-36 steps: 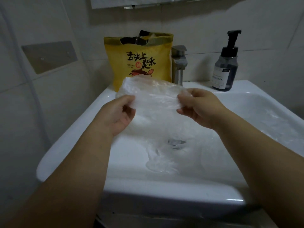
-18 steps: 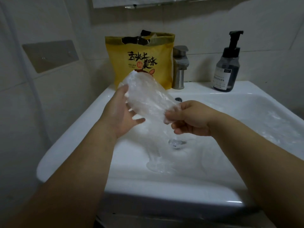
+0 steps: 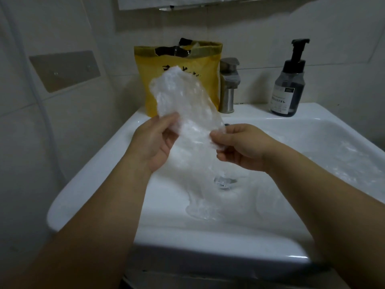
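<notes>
I hold the clear plastic sheet (image 3: 183,105) above the sink (image 3: 100,163), so any drops can fall inside, I think. My left grip (image 3: 154,142) pinches one edge and my right grip (image 3: 242,147) pinches the other, to spread the sheet upright.

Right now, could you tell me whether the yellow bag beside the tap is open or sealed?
Open: the yellow bag gapes at its torn top.

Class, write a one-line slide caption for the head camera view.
Left hand and right hand pinch a crumpled clear plastic sheet above a white sink, yellow bag behind.
</notes>
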### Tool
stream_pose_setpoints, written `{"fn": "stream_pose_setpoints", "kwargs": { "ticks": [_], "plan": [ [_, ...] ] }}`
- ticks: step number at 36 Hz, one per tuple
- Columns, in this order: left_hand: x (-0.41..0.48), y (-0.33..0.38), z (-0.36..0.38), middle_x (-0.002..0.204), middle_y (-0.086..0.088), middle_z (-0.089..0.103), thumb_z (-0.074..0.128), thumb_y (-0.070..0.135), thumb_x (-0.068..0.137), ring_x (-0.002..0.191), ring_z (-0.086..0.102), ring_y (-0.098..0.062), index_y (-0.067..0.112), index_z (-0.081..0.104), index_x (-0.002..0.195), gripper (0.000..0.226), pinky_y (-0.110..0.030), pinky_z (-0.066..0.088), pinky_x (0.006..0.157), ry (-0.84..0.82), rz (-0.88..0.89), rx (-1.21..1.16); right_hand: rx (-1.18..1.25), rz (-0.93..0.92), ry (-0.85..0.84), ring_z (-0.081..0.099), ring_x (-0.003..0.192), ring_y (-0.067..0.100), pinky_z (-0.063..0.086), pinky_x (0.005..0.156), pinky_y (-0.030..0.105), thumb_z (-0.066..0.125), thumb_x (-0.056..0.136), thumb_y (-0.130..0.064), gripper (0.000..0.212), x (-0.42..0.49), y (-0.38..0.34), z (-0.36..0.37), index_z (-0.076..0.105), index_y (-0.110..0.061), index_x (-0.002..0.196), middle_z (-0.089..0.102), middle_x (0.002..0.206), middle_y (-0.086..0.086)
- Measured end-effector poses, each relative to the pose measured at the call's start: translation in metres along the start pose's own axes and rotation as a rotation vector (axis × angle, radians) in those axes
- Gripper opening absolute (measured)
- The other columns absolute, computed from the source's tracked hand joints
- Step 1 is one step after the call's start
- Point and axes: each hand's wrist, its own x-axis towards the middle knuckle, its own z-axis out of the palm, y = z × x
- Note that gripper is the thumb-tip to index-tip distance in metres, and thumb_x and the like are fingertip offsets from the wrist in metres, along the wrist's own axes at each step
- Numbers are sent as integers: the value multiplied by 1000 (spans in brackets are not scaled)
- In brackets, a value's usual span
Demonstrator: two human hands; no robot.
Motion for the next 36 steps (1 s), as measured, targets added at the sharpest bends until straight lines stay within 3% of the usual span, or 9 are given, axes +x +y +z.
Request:
{"fn": "stream_pose_setpoints", "kwargs": {
  "ticks": [1, 3, 5, 6, 10, 12, 25, 31, 36],
  "plan": [
    [-1, 2, 1, 82, -2, 74, 66, 13, 85, 77, 71, -9, 9, 66, 98, 14, -19, 57, 69, -26, 10, -58, 63, -26, -14, 56, 55, 10, 51, 52, 19, 60, 91, -11, 10, -1, -2, 1, 63, -2, 90, 57, 74, 7],
    [-2, 1, -2, 99, -2, 74, 81, 43, 63, 97, 70, -15, 15, 63, 118, 64, -32, 56, 85, -143, -34, -54, 160, -73, -40, 53, 50, 8, 49, 49, 18, 58, 92, -10, 10, -3, -4, 5, 63, -2, 88, 56, 67, 5],
    [-5, -6, -2, 113, -2, 71, 87, 65, 31, 112, 64, -20, 21, 59, 127, 110, -42, 50, 94, -298, -190, 151, 165, -104, -57, 54, 49, 8, 50, 49, 17, 57, 92, -10, 11, -4, -5, 10, 63, -1, 87, 58, 63, 4],
    [-7, -12, -1, 113, -2, 70, 85, 70, 26, 113, 62, -19, 23, 61, 124, 112, -41, 47, 95, -365, -277, 280, 126, -121, -62, 54, 49, 9, 49, 49, 18, 56, 93, -9, 12, -4, -3, 12, 62, 0, 87, 59, 63, 5],
    [-9, -34, 11, 83, -3, 68, 71, 50, 74, 83, 64, -18, 18, 72, 93, 37, -28, 53, 73, -348, -308, 475, -190, -207, -11, 62, 63, 19, 55, 59, 27, 57, 92, -5, 10, 0, 11, 23, 64, 2, 93, 63, 77, 13],
    [-7, -34, 14, 70, -3, 66, 63, 32, 84, 69, 61, -17, 11, 70, 89, 23, -24, 51, 57, -249, -262, 393, -272, -249, 3, 63, 67, 20, 53, 57, 23, 60, 91, -7, 7, 0, 14, 27, 66, -4, 91, 66, 82, 15],
    [8, 8, -11, 84, -2, 75, 57, 14, 96, 79, 73, -12, 13, 63, 98, 7, -27, 60, 71, 66, 12, -68, -331, -117, -65, 57, 55, 13, 52, 53, 18, 66, 86, -11, 12, -6, 0, 8, 68, 1, 85, 63, 74, 10],
    [5, 9, -22, 126, -15, 64, 67, 35, 85, 115, 64, -27, 8, 53, 131, 55, -38, 54, 93, -94, -158, -67, -243, -110, -57, 57, 51, 10, 52, 52, 18, 67, 85, -9, 12, -10, -3, 7, 67, 2, 88, 62, 75, 11],
    [6, 9, -19, 87, -5, 76, 59, 5, 91, 79, 73, -12, 9, 64, 102, 12, -20, 56, 63, 85, -100, -67, -187, -93, -82, 56, 51, 12, 50, 49, 18, 67, 84, -11, 12, -14, -9, 5, 66, 1, 86, 62, 71, 10]
  ]
}}
